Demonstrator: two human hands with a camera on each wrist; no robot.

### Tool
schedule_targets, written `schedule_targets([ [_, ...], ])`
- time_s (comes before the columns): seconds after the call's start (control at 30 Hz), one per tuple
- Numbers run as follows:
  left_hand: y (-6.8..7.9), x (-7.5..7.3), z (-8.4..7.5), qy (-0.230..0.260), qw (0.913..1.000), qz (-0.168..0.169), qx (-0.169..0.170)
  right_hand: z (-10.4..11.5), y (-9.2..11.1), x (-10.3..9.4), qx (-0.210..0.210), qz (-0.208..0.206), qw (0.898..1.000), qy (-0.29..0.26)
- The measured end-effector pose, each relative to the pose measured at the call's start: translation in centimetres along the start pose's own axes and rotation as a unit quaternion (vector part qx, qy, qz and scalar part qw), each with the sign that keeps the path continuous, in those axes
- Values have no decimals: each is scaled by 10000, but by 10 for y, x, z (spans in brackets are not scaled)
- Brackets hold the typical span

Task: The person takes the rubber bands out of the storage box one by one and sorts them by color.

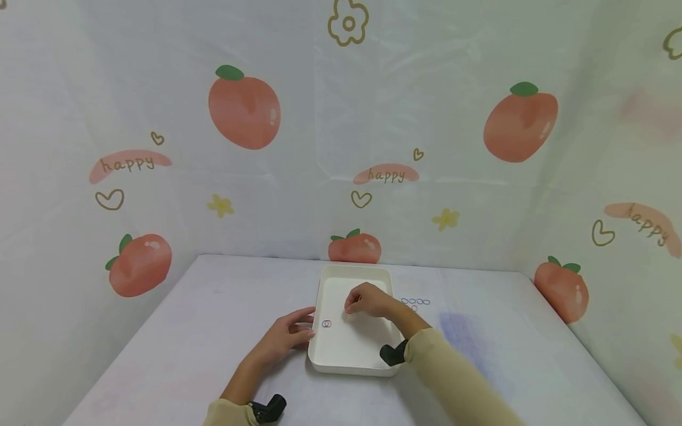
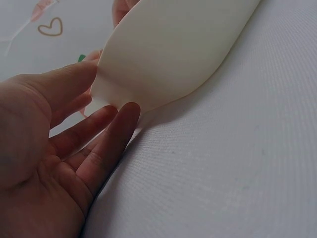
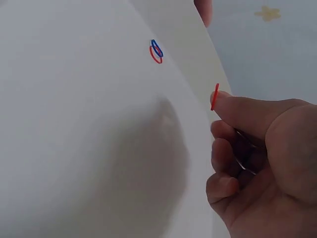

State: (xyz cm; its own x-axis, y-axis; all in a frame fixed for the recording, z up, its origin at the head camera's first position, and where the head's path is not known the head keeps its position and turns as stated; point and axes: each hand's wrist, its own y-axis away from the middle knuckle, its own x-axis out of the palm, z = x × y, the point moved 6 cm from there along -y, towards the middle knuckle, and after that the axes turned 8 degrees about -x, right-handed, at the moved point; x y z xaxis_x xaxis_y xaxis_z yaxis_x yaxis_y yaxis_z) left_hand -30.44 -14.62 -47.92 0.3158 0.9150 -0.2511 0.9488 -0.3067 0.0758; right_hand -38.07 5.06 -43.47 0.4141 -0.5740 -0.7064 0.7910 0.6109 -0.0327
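Note:
My right hand (image 1: 371, 300) is held over the white tray (image 1: 354, 355). Between its thumb and index finger it pinches a thin red ring (image 3: 214, 97), seen edge-on in the right wrist view. Near the tray's left wall, a blue ring (image 3: 157, 48) and another red ring (image 3: 155, 55) lie overlapping on the tray floor. Against the outside of the tray's left wall rests my left hand (image 1: 288, 336). In the left wrist view its thumb and fingers (image 2: 111, 144) touch that wall, loosely extended.
Right of the tray, several small rings (image 1: 415, 302) lie on the white table cloth (image 1: 176, 349), partly hidden behind the right forearm. A printed curtain (image 1: 298, 195) stands behind the table and along its sides. Each wrist carries a black device (image 1: 394, 354).

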Motion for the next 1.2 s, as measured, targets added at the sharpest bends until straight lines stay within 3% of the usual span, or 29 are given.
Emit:
schedule_targets([
  [0.6, 0, 0, 0, -8, 10000, -81, -14, -27, 57, -51, -13, -1474, 9890, 114],
  [0.83, 0, 1, 1, 2, 9999, -147, -39, -40, 72, -62, 224, -1992, 9795, 169],
  [1.2, 0, 0, 0, -33, 9999, -140, -52, -62, 90, -69, 711, -2465, 9658, 373],
])
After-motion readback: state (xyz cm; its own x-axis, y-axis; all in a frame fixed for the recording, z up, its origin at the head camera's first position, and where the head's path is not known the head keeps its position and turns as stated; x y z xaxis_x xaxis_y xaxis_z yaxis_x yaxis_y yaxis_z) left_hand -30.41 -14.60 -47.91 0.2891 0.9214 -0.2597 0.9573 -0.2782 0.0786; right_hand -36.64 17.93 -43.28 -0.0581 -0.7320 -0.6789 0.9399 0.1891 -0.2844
